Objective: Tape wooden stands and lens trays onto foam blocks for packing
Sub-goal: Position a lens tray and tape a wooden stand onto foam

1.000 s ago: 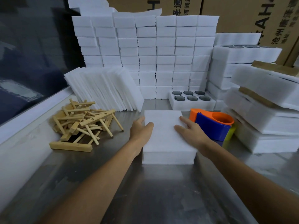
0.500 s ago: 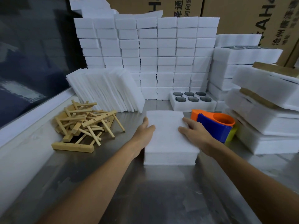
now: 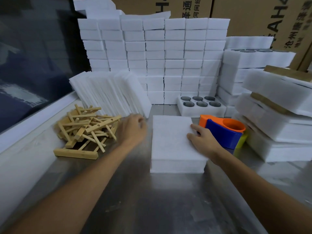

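Centrally, foam block (image 3: 175,142) lay on bench (image 3: 152,200), right hand (image 3: 202,141) resting relaxed on its edge, left hand (image 3: 133,129) empty, blurred, between block and wooden stands (image 3: 86,129)

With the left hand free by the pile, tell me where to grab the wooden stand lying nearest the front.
Take the stand by its long flat base bar, near the right end, which points towards the left hand. Come from above, thumb on the near face and fingers on the far one. The bar lies flat on the table at the pile's near edge, its near face bare; its dowels run back under other sticks, so lift slowly.
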`<state>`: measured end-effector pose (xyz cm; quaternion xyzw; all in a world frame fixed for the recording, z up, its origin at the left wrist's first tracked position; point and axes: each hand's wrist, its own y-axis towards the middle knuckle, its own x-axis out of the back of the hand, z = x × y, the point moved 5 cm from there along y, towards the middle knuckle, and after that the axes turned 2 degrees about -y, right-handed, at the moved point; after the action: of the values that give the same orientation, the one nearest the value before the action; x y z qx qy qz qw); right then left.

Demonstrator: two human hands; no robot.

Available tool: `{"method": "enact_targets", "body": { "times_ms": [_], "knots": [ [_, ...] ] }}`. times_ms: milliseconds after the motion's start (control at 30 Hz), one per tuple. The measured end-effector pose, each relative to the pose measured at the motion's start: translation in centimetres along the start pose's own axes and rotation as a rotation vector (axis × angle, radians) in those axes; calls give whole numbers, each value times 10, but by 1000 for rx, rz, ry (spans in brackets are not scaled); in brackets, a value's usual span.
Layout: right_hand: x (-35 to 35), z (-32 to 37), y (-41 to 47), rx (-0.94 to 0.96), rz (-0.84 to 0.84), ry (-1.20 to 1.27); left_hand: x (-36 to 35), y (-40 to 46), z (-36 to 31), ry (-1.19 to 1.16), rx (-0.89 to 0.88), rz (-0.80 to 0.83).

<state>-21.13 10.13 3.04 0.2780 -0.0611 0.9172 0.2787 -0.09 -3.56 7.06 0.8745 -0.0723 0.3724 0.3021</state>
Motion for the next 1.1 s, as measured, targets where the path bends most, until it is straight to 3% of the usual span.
{"method": "enact_targets", "body": {
  "times_ms": [100, 233, 333, 533, 667, 867, 967, 1100],
  "knots": [
    [0, 3, -3, 1, 6, -56, 29, 20, 16, 287, -98, -107],
    [0, 10, -1, 92, 15, -214, 44, 37, 59, 621, 108, 146],
    [-2, 12, 1, 114, 83, -240, 45, 37, 76, 720, 129, 227],
    [-2, 10, 3, 114, 91, -221, 39, 34, 82, 832, 74, 214],
    [-3, 9, 2, 116, 89, -204, 39, 30, 83, 697, 30, 185],
    [-4, 10, 1, 118, 94, -204, 59, 37, 52, 610, -67, -19],
    [-3, 11, 0, 112, 95, -200, 72, 47, 29, 369, -20, -130],
    [-3, 10, 0, 111, 90, -191, 66, 52, 5, -116, 208, -89]
  ]
}}
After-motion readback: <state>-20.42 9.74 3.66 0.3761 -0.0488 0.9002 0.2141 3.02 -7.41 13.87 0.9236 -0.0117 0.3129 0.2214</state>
